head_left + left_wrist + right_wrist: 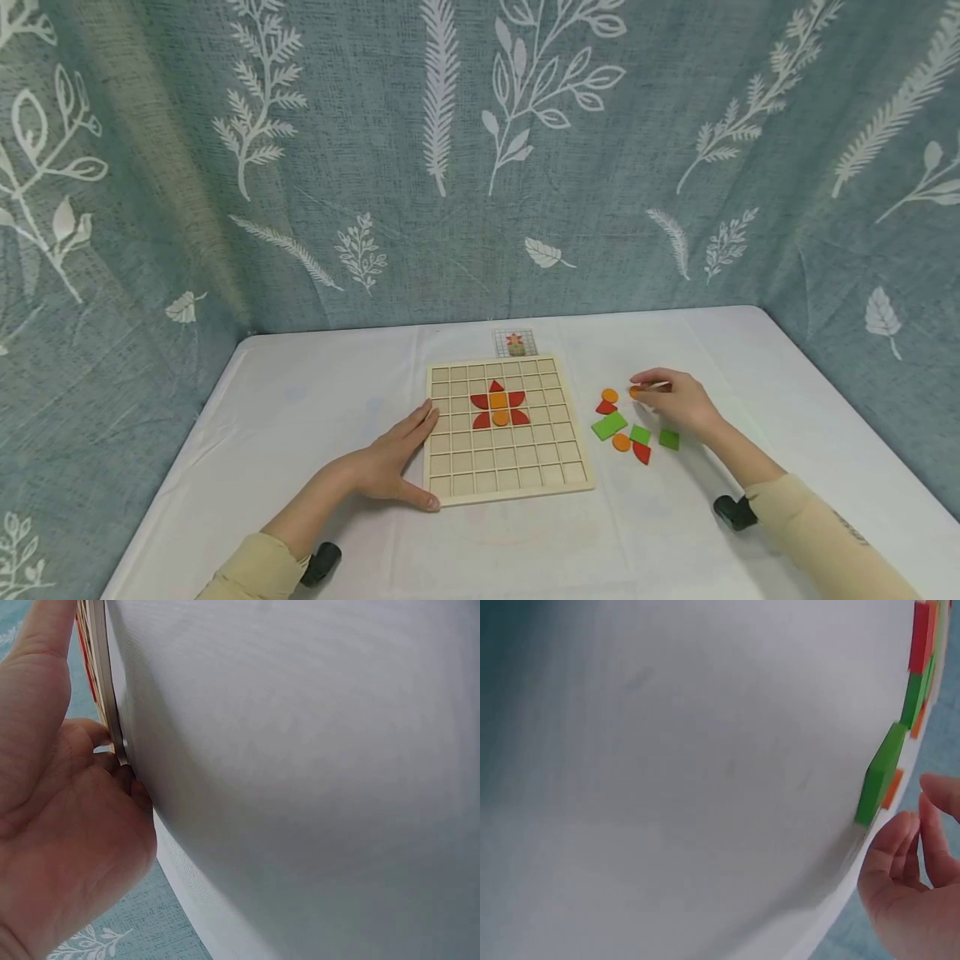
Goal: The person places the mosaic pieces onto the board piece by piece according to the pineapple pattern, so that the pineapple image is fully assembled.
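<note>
A square wooden grid board (pixel 465 461) lies on the table. Red pieces (pixel 517 398) and orange pieces (pixel 500 418) form a flower-like pattern in its upper middle. My left hand (pixel 386 461) rests at the board's left side, thumb by the near corner and other fingers along the edge. To the right of the board, my right hand (pixel 678 402) reaches over an orange round piece (pixel 636 392), thumb and forefinger a little apart around it. In the right wrist view, those fingertips (pixel 904 819) are just above an orange piece (pixel 892 790) behind a green one.
Loose pieces lie right of the board: a green rectangle (pixel 609 426), green squares (pixel 670 439), orange rounds (pixel 621 442) and red wedges (pixel 642 452). A small pattern card (pixel 515 342) lies behind the board. A leaf-patterned curtain (pixel 465 250) surrounds the white table (pixel 322 375).
</note>
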